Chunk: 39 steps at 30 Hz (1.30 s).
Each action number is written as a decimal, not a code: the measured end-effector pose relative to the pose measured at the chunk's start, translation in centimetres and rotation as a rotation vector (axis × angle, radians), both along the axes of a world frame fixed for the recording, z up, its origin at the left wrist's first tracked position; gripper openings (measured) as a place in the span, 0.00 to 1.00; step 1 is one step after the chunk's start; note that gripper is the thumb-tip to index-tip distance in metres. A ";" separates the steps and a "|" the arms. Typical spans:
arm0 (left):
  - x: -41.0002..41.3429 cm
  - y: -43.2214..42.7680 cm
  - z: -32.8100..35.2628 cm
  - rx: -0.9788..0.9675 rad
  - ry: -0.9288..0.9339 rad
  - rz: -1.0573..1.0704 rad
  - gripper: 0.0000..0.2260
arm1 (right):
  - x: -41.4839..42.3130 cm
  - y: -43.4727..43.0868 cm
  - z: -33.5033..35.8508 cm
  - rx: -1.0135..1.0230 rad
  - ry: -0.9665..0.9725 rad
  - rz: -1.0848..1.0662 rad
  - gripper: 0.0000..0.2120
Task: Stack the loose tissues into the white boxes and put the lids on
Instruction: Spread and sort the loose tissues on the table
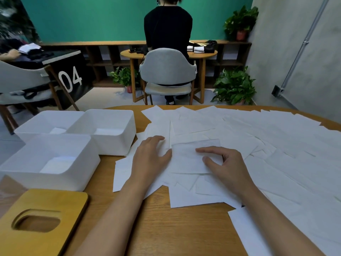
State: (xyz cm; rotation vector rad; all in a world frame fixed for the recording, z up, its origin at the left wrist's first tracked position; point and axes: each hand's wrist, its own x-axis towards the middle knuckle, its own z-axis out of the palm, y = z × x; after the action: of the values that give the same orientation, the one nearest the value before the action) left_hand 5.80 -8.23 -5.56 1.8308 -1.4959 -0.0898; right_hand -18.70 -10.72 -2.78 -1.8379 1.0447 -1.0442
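Fingers of both hands lie flat and unclenched, left hand [150, 156] and right hand [224, 163] pressing a tissue [191, 157] atop the loose pile [258, 145] on the table [166, 228]. Step: gathering. Three white boxes [51, 161] sit left, barely filled; wooden lid [36, 218] off. Next: pinch the sheet, carry it left, lay flat.

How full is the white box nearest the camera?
Nearly empty. The nearest white box is open, with only a low stack of tissues on its floor; its walls rise well above them. The wooden lid lies beside it.
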 end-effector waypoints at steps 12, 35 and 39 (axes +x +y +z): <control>0.2 0.1 1.1 -0.194 0.105 0.011 0.04 | 0.1 -0.4 -0.4 -0.008 0.033 -0.051 0.16; -3.4 2.2 4.8 0.057 0.929 -0.222 0.07 | 0.5 0.7 1.6 0.226 -0.237 -0.038 0.05; -3.9 2.8 4.7 0.011 0.921 -0.260 0.15 | 0.6 0.9 1.7 0.222 -0.243 -0.012 0.06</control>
State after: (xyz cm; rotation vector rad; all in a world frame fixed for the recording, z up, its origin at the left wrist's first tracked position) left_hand 1.95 -5.41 -0.84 1.2802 -1.0290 -0.9300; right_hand -18.09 -9.83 -1.09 -1.4889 0.9827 -1.0819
